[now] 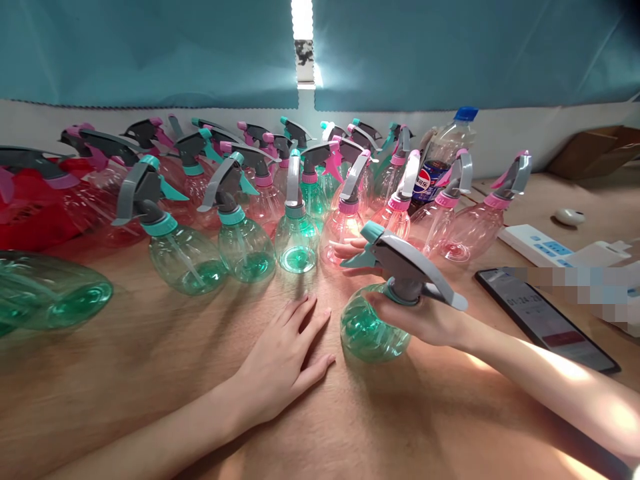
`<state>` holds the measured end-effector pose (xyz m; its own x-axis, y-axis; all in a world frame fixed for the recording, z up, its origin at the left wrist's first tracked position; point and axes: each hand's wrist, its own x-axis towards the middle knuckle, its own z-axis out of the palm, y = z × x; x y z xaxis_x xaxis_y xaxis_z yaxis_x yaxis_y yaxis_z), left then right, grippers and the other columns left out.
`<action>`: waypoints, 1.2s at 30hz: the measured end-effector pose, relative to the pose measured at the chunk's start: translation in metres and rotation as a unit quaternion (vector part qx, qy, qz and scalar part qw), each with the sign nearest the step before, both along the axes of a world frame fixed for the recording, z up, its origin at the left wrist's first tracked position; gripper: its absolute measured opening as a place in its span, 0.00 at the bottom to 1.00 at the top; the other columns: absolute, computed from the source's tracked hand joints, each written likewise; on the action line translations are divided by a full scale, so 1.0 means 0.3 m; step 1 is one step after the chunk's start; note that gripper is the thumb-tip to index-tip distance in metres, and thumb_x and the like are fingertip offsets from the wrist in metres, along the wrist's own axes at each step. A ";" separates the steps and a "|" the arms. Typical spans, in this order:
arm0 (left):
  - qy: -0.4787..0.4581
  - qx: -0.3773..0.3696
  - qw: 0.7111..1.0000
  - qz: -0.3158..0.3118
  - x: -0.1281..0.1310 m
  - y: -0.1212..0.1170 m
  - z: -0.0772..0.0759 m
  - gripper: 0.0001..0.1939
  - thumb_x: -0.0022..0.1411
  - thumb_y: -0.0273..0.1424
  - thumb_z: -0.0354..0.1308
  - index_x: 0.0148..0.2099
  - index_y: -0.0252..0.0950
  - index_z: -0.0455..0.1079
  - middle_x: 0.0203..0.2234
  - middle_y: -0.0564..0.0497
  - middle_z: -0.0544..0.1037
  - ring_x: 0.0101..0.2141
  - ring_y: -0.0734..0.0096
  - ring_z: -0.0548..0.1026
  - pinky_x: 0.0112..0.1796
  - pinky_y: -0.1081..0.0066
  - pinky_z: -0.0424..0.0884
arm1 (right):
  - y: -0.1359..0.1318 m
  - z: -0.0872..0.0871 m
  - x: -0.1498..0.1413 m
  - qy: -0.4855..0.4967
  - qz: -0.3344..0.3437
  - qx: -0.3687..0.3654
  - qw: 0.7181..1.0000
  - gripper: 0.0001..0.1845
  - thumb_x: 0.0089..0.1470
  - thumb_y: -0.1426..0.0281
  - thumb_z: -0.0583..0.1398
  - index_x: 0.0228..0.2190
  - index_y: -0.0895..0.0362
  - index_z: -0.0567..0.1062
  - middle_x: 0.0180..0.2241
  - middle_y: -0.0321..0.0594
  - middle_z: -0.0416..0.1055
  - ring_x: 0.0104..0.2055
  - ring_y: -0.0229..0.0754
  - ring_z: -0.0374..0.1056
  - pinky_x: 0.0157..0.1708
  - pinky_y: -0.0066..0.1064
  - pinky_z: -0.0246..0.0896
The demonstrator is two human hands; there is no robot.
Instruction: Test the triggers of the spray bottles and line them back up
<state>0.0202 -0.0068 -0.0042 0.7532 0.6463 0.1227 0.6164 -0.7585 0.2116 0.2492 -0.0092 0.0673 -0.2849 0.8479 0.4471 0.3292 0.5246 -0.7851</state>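
Your left hand [280, 350]: palm-down on brown tabletop [145, 380], fingers spread. Beside it, your right hand [425, 320]: fingers holding a rounded, translucent green plastic spray bottle [370, 330] by the neck. Behind: pink and green plastic spray bottles [246, 250].

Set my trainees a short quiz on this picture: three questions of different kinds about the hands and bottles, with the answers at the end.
1. Multiple choice: What does the right hand hold?
A) a phone
B) a green spray bottle
C) a cardboard box

2. True or false: The left hand lies on the table with its fingers spread, holding nothing.

3. Fill the gap: The drink bottle toward the back has a ______ cap.

Key:
1. B
2. True
3. blue
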 end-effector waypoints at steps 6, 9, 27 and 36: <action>0.002 0.000 1.000 -0.004 -0.001 0.002 -0.002 0.30 0.69 0.45 0.47 0.67 0.36 0.55 0.64 0.38 0.58 0.61 0.47 0.57 0.57 0.48 0.59 | 0.000 -0.022 0.008 0.011 0.006 -0.005 1.000 0.35 0.48 0.80 0.55 0.58 0.49 0.64 0.52 0.41 0.72 0.51 0.44 0.71 0.46 0.35 0.72; 0.006 0.000 1.000 -0.003 -0.002 0.002 -0.004 0.30 0.69 0.45 0.47 0.67 0.36 0.55 0.64 0.38 0.58 0.61 0.48 0.57 0.57 0.48 0.59 | 0.000 -0.029 0.013 0.009 0.002 -0.007 1.000 0.35 0.49 0.79 0.55 0.58 0.49 0.64 0.51 0.41 0.73 0.46 0.43 0.74 0.43 0.35 0.73; -0.010 0.009 1.000 -0.003 -0.004 0.000 -0.013 0.29 0.69 0.46 0.47 0.66 0.36 0.55 0.63 0.39 0.58 0.61 0.48 0.57 0.57 0.48 0.59 | 0.000 -0.028 0.013 -0.002 -0.013 0.004 1.000 0.33 0.48 0.79 0.56 0.56 0.49 0.66 0.48 0.41 0.75 0.45 0.43 0.74 0.44 0.35 0.72; -0.009 0.010 1.000 -0.003 -0.004 0.004 -0.014 0.29 0.69 0.46 0.47 0.66 0.36 0.56 0.63 0.38 0.58 0.61 0.48 0.57 0.57 0.48 0.59 | -0.005 -0.016 0.007 0.003 -0.018 0.001 1.000 0.31 0.48 0.78 0.55 0.55 0.50 0.67 0.44 0.41 0.76 0.40 0.41 0.75 0.39 0.33 0.74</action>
<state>0.0191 -0.0054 -0.0084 0.7550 0.6386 0.1493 0.6076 -0.7668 0.2069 0.2512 -0.0108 0.0625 -0.2512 0.8571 0.4498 0.3433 0.5134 -0.7865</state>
